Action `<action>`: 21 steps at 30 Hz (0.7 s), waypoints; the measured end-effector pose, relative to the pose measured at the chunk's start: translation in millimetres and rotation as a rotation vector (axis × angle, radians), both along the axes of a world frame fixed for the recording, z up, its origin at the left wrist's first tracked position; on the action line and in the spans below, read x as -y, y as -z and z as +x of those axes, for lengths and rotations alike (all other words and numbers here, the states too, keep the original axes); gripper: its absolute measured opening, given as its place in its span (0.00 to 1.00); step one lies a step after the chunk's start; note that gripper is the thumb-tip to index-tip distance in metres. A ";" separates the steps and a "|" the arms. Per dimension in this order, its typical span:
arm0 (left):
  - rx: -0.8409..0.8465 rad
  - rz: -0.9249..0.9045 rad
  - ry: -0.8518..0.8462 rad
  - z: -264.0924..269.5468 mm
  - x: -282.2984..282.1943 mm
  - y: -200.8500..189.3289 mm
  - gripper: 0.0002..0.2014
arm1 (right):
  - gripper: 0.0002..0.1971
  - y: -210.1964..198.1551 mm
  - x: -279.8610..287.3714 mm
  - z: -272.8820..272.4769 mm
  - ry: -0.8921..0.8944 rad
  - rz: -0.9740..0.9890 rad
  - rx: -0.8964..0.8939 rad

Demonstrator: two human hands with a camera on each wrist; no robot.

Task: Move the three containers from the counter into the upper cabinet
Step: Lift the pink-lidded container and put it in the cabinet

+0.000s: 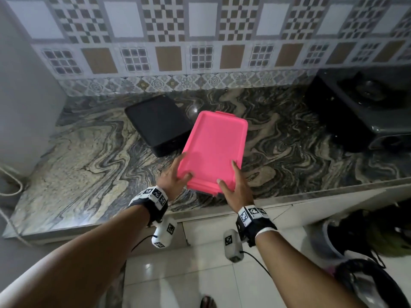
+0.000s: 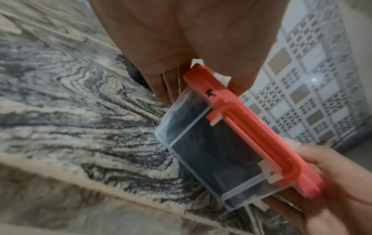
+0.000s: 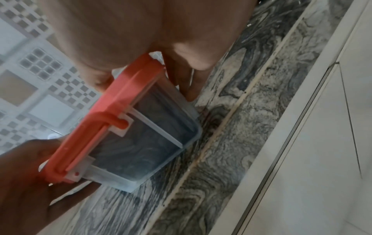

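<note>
A clear container with a pink lid (image 1: pixel 214 147) hangs tilted just above the marble counter (image 1: pixel 89 163), near its front edge. My left hand (image 1: pixel 178 172) grips its near left corner, thumb on the lid. My right hand (image 1: pixel 235 183) grips the near right corner the same way. The left wrist view shows the container (image 2: pixel 221 151) side-on between my left hand (image 2: pixel 181 47) and right hand (image 2: pixel 332 182). In the right wrist view, the container (image 3: pixel 136 135) sits between my right hand (image 3: pixel 141 31) and left hand (image 3: pixel 24 174). A black container (image 1: pixel 158 123) rests on the counter behind it. No upper cabinet is in view.
A dark appliance (image 1: pixel 360 107) stands on the counter at the back right. A pale wall or panel (image 1: pixel 22 85) closes off the left end, with a cord (image 1: pixel 11 187) beside it. Patterned tiles back the counter. Dark bags (image 1: pixel 378 236) lie on the floor at the right.
</note>
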State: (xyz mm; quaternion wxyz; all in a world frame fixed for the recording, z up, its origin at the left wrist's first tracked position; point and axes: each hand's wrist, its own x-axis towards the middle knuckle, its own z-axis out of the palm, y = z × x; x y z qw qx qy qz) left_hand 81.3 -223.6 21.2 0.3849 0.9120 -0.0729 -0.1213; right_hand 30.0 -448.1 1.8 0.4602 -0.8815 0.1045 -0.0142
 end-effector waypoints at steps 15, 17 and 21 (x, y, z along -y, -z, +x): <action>0.038 -0.581 -0.160 -110.8 -27.7 -33.0 0.42 | 0.55 -40.3 -28.7 -111.5 0.075 0.342 0.104; 0.047 -0.650 -0.166 -120.1 -33.6 -49.8 0.39 | 0.54 -57.5 -38.2 -124.3 0.093 0.377 0.156; 0.160 -0.695 -0.102 -134.9 -47.8 -94.0 0.41 | 0.55 -103.8 -59.6 -144.8 0.139 0.423 0.294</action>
